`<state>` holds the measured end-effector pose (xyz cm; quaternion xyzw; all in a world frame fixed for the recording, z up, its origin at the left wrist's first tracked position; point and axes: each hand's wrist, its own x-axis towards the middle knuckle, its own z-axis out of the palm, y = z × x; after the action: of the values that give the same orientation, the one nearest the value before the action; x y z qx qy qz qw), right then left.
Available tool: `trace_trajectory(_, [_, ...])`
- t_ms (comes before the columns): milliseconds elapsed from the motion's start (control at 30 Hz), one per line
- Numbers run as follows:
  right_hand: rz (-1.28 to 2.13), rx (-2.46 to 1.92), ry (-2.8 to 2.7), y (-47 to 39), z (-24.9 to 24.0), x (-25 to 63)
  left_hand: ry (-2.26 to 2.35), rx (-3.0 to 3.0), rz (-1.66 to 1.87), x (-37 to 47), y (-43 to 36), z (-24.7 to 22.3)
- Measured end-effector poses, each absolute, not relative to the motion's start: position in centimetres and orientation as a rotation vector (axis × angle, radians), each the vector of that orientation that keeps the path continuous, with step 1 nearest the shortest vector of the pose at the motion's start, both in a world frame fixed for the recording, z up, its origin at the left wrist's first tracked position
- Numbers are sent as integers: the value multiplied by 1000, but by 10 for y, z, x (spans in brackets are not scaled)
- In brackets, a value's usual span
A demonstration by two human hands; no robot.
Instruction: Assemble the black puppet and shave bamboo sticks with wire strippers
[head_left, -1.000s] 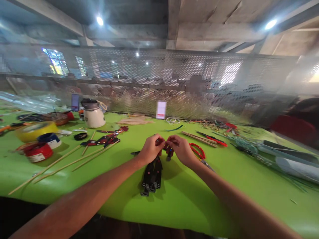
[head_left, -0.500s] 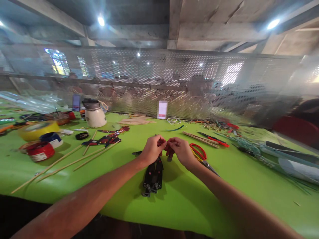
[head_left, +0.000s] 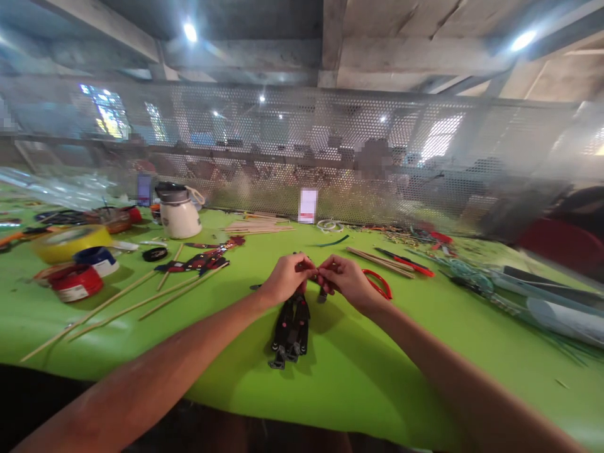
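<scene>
Black jointed figure (head_left: 291, 321) lay on the green table (head_left: 226, 358), partly under the left hand (head_left: 289, 277), its fingertips pinched together, nearly meeting the right hand's (head_left: 346, 280) pinched ones; anything between was too small to tell. This closeness suggested fine work. A red handle (head_left: 389, 290) lay beyond.

A cream jug (head_left: 180, 217) with a dark lid stands on the green counter (head_left: 358, 377), beyond a round red container (head_left: 78, 284) and a wide yellow roll (head_left: 97, 238).

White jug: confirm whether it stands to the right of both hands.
No, the white jug stands at the left of the table, left of both the left hand and right hand.
</scene>
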<state>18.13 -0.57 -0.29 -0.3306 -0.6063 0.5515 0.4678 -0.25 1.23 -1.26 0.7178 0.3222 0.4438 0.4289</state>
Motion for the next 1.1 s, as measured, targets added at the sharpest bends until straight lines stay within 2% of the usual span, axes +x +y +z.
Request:
trace_trajectory(333, [1700,-658,-1627,-3,-2,203,567,1755,883,-10,14,-5])
trace_trajectory(600, [1935,-497,-1634,-13,8,198,452,1722,752,-11,-6,18])
trace_trajectory(700, [1865,-562,-1639,-14,9,196,483,1741,757,-12,-7,21])
trace_trajectory(867, [1574,-786,-1569,-7,6,190,692,1819,971,-12,4,11])
trace_trajectory(1100, [1457,-958,-1604,-4,8,197,768,2019,1073,-8,8,1])
